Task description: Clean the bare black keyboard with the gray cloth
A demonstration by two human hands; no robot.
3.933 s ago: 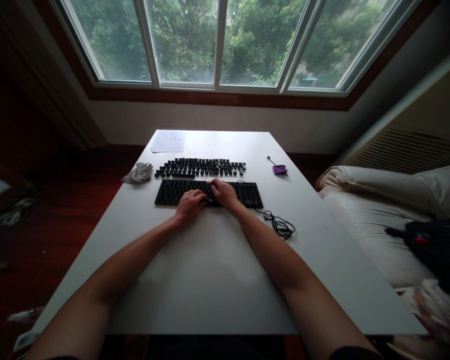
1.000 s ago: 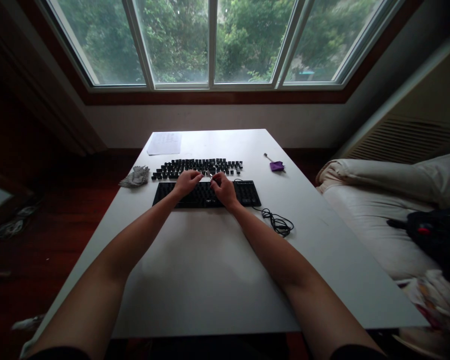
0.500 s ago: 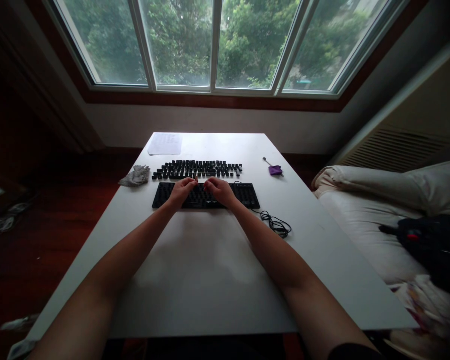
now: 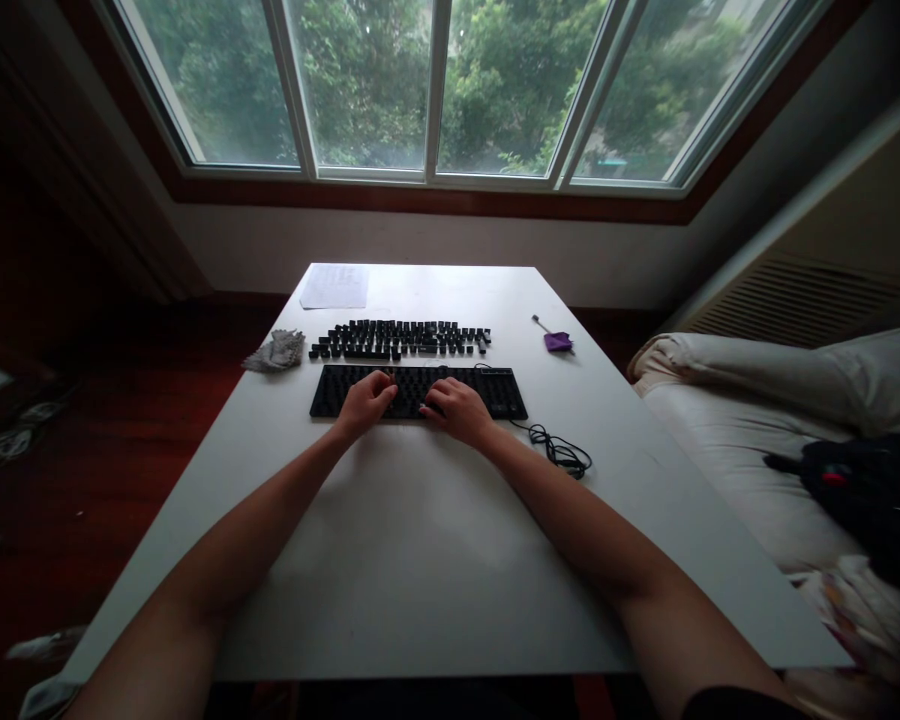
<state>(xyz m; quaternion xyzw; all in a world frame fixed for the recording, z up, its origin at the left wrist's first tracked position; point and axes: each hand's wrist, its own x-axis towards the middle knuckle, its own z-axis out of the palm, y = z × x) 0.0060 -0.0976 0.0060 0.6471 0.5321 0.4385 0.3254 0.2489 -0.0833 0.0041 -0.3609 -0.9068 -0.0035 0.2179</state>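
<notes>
White table (image 4: 420,560), clock bearings taken from its centre.
- 11 o'clock, far corner: sheet of paper (image 4: 335,286), flat.
- 10 o'clock, near left edge: crumpled grey cloth (image 4: 276,351).
- 2 o'clock: small purple item (image 4: 559,341) with a thin stem pointing away; kind unclear.
- 3 o'clock: black cable (image 4: 562,452), loosely coiled.
- 12 o'clock, beyond table: window (image 4: 437,90), green trees outside.
- 3 o'clock, off the table: bed (image 4: 757,400) with pale bedding, dark bag (image 4: 870,490) on it.
- 9 o'clock: dark wood floor (image 4: 82,470).
</notes>
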